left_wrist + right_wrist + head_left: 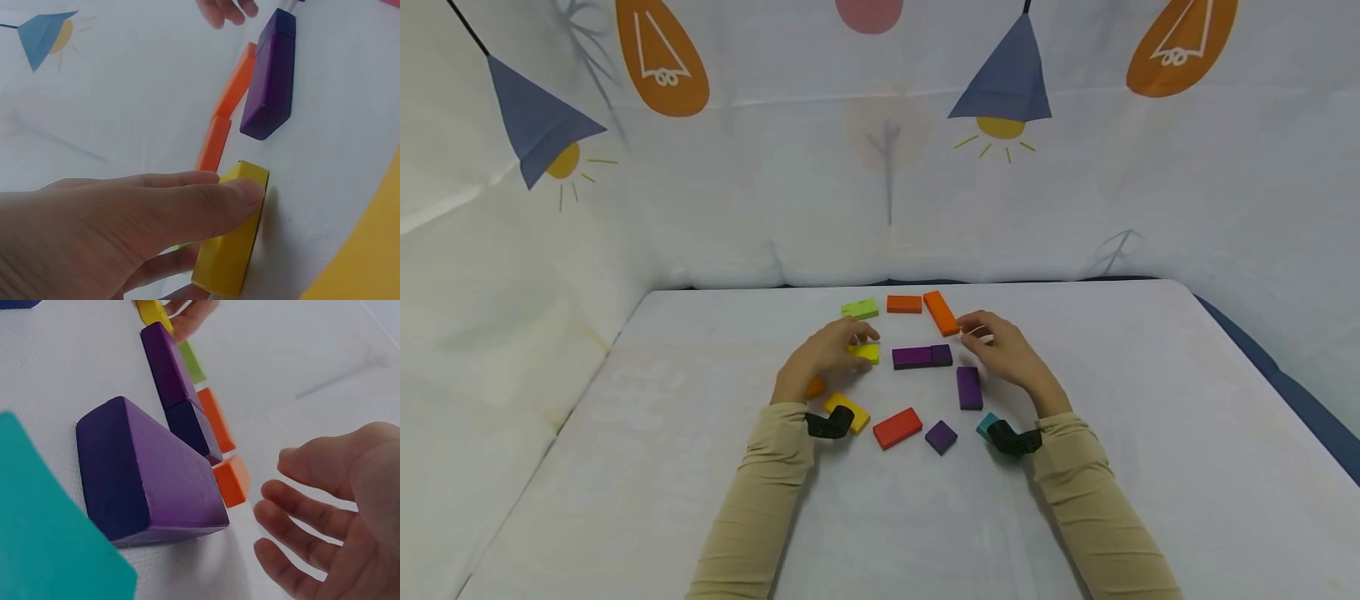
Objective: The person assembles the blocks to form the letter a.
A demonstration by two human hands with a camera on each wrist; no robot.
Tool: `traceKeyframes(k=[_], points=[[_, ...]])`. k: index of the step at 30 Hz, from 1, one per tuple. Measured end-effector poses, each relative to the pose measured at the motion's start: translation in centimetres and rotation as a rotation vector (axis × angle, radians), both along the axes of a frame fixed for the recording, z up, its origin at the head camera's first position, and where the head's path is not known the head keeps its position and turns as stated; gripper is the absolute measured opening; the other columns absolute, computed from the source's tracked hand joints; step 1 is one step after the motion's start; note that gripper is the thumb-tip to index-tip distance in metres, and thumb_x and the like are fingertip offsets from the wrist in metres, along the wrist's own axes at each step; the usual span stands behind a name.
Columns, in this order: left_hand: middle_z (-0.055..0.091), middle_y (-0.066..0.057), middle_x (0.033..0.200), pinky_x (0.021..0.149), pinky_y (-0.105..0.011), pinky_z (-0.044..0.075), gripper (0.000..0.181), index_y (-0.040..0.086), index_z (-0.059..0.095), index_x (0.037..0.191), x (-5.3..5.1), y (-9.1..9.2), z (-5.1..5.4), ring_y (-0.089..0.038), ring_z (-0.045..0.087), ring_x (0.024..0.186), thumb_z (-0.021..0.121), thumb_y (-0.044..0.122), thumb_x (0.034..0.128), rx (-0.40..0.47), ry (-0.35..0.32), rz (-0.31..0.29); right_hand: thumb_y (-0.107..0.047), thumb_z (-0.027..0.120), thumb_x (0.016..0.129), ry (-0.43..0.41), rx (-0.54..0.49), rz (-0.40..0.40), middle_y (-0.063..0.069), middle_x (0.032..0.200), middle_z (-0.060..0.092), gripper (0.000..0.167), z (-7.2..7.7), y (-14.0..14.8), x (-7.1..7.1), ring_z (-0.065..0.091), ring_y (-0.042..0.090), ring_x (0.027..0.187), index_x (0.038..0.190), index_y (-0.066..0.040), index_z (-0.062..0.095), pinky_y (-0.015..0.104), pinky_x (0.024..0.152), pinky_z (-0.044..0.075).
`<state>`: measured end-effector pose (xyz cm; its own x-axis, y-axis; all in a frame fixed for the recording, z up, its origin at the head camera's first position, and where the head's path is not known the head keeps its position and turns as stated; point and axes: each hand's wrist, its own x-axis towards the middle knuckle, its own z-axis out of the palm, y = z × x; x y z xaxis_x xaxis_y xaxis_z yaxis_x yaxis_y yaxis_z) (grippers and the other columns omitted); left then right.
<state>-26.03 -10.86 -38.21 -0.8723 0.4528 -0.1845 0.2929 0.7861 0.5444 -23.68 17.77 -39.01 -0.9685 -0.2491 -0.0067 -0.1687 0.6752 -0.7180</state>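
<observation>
Here, the left hand [823,352] pinches a yellow block [867,354] between thumb and fingers, with a green block [861,309] just beyond it and a golden block [859,415] by its wrist. The right hand [1011,354] holds nothing, its fingers loosely bent and parted from the thumb, with an orange block [942,313] just beside its fingertips and a purple block [969,388] near its thumb side. Between both hands lies a long violet block [912,358], and a red block [898,428] sits nearer the person.

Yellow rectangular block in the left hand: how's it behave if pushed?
The yellow rectangular block should slide rather than roll, having flat faces. Probably stiff: its edges look straight where the left hand grips it.
</observation>
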Motion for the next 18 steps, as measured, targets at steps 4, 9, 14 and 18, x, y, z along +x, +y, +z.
traceKeyframes(k=[4,9,14,18], points=[[0.058,-0.007,0.117,0.099,-0.041,0.043,0.037,0.014,0.062,0.120,0.08,0.10,-0.04,-0.023,0.052,0.111,0.071,0.017,0.0846,-0.006,0.010,0.007,-0.021,0.050,0.098,-0.008,0.000,-0.017,0.016,0.128,0.054,0.035,0.06,0.04,-0.06,0.051,0.035,0.118,0.131,-0.009,0.049,0.052,0.095,0.046],[0.058,-0.007,0.117,0.099,-0.042,0.043,0.035,0.015,0.063,0.118,0.25,0.29,0.05,-0.024,0.051,0.110,0.071,0.018,0.0844,-0.017,0.014,0.026,-0.020,0.051,0.097,-0.007,-0.003,-0.037,0.016,0.127,0.054,0.035,0.14,-0.01,-0.19,0.050,0.035,0.118,0.131,-0.009,0.049,0.052,0.096,0.045],[0.058,-0.007,0.116,0.098,-0.043,0.043,0.032,0.017,0.063,0.115,0.32,0.44,0.00,-0.024,0.051,0.109,0.071,0.019,0.0841,-0.030,0.019,0.042,-0.020,0.051,0.097,0.007,-0.004,-0.046,0.016,0.126,0.055,0.035,0.23,0.00,-0.33,0.051,0.035,0.118,0.130,-0.009,0.049,0.052,0.096,0.045],[0.059,-0.007,0.114,0.098,-0.042,0.043,0.031,0.015,0.063,0.113,0.31,0.45,0.10,-0.024,0.053,0.107,0.072,0.018,0.0834,-0.013,0.020,0.031,-0.021,0.052,0.097,0.014,-0.015,-0.046,0.016,0.125,0.055,0.035,0.32,0.00,-0.45,0.051,0.034,0.118,0.130,-0.009,0.049,0.051,0.095,0.046]])
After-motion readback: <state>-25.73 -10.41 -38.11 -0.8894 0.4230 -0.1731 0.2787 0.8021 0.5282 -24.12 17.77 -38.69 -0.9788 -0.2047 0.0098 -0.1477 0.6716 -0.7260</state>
